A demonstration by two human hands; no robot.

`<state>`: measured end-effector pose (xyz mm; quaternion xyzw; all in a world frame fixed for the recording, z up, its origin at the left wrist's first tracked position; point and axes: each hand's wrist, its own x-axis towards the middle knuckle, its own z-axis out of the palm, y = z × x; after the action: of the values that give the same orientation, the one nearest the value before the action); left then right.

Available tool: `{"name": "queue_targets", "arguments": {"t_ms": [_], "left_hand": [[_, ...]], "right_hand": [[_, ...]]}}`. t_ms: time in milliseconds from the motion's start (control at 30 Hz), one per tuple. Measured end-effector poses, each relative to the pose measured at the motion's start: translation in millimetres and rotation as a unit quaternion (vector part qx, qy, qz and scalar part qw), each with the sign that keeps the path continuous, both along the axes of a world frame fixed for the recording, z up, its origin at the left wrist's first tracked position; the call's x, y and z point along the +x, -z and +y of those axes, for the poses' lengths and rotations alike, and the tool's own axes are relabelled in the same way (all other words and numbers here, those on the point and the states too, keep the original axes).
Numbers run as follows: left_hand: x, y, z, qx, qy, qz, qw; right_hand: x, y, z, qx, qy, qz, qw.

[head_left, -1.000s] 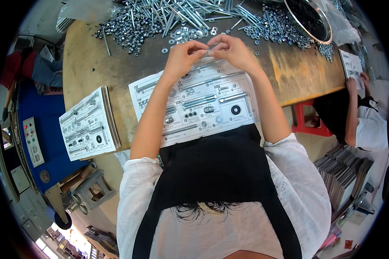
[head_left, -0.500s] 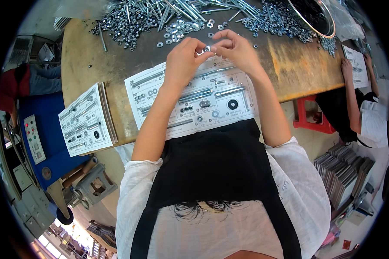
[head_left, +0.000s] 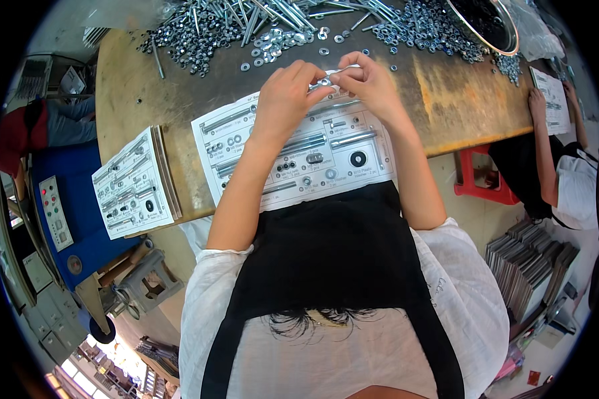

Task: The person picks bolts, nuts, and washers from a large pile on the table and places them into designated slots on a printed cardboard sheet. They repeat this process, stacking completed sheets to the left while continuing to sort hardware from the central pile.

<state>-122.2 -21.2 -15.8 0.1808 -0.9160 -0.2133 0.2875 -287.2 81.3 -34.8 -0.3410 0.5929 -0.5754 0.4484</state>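
Above the far edge of a printed parts sheet (head_left: pixel 299 153), my two hands come close together. My left hand (head_left: pixel 281 96) is closed in a pinch on small shiny metal hardware (head_left: pixel 323 82), which looks like a nut or washer. My right hand (head_left: pixel 369 86) is also pinched, its thumb and forefinger meeting beside that piece. What its fingertips grip is too small to name. Just beyond my hands lie loose flat washers (head_left: pixel 273 46).
At the back are piles of nuts (head_left: pixel 190 46), long bolts (head_left: pixel 279 13) and more nuts (head_left: pixel 426 30). A metal bowl (head_left: pixel 512 43) stands back right. A stack of printed sheets (head_left: pixel 133 186) lies left. A co-worker's hand (head_left: pixel 538 103) rests on another sheet at right.
Both hands have shifted slightly and stay close together. The fingers of my right hand have drawn in more bent, and the small metal piece sits a little lower and farther right.
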Motion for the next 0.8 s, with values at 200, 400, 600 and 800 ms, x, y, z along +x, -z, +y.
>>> {"name": "queue_targets", "arguments": {"t_ms": [200,400,600,800], "left_hand": [[-3,1,6,0.032,-0.037,-0.011,0.999],[-16,24,4,-0.021,-0.042,-0.011,0.999],[-45,46,20,-0.056,-0.030,-0.096,0.993],[-45,53,17,-0.025,-0.039,-0.078,0.996]], "right_hand": [[0,2,4,-0.024,0.004,0.011,1.000],[-24,0,11,-0.008,0.064,0.056,0.996],[-45,19,22,0.000,0.099,-0.008,0.995],[-44,35,37,0.022,0.127,0.073,0.989]]}}
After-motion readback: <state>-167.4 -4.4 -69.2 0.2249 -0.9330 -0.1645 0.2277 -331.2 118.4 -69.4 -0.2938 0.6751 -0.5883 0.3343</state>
